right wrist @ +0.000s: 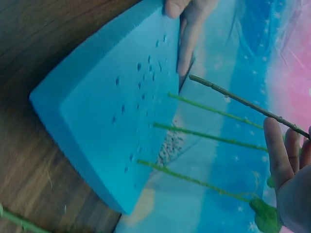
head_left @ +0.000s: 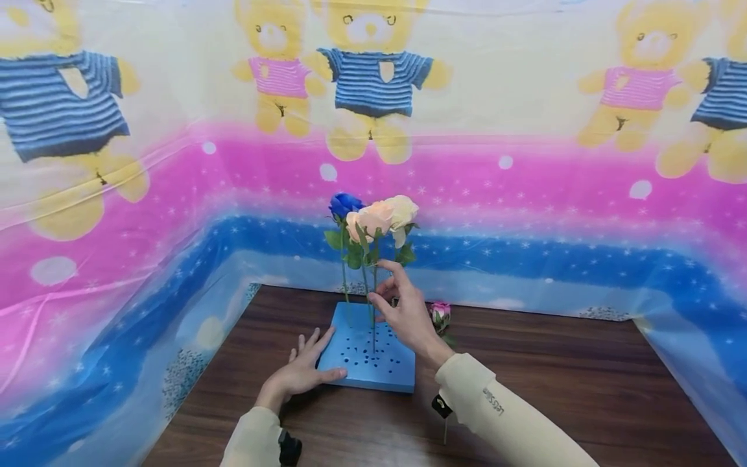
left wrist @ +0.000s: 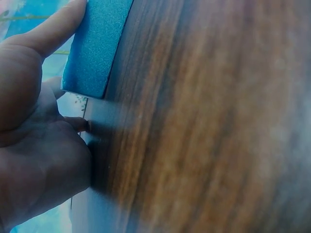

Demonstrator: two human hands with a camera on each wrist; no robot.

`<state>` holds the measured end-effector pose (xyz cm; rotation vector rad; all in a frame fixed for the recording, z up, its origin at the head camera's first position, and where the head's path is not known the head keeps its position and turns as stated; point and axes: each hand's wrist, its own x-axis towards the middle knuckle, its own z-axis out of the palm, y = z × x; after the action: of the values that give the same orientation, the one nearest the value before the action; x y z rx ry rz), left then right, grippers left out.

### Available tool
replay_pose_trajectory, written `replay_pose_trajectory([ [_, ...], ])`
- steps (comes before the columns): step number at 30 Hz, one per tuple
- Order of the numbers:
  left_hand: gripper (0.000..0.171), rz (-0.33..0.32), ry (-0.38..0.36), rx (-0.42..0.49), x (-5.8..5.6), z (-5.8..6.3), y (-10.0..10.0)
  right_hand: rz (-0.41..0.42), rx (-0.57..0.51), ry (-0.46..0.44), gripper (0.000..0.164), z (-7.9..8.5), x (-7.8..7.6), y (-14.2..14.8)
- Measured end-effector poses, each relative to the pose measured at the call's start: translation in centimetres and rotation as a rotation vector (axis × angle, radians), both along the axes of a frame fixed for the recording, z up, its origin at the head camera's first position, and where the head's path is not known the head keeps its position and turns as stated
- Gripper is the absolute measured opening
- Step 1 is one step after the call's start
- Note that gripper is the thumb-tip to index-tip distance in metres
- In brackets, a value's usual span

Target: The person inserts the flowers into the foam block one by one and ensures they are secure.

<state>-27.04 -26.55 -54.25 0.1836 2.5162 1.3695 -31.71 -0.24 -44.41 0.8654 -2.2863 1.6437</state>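
Observation:
My right hand (head_left: 408,314) pinches the stem of a peach rose (head_left: 373,219) over a blue foam block (head_left: 373,379) with many small holes. The held stem (right wrist: 233,97) slants in the right wrist view, its bare lower end apart from the foam. Three green stems (right wrist: 209,136) stand in the block. Behind the peach bloom show a blue rose (head_left: 344,205) and a cream rose (head_left: 404,211); the blooms overlap. At the block's left side lies my left hand (head_left: 300,371), fingers spread and straight, thumb (left wrist: 60,24) against the foam edge.
A pink rose (head_left: 441,314) lies on the dark wooden table (head_left: 537,370) to the right of the block, its stem partly hidden by the right forearm. A printed cloth (head_left: 467,168) with teddy bears rises behind and at both sides of the table.

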Motion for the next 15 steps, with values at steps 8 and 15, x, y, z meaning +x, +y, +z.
replay_pose_trajectory([
  [8, 0.105, 0.001, 0.001, 0.007, 0.1, -0.1, 0.1, 0.011, 0.013, -0.003, 0.058, -1.5, -0.5, -2.5],
  [15, 0.105, 0.006, 0.01, -0.006, 0.1, 0.0, -0.1, 0.031, 0.02, -0.021, 0.057, -2.2, -0.8, -4.2],
])
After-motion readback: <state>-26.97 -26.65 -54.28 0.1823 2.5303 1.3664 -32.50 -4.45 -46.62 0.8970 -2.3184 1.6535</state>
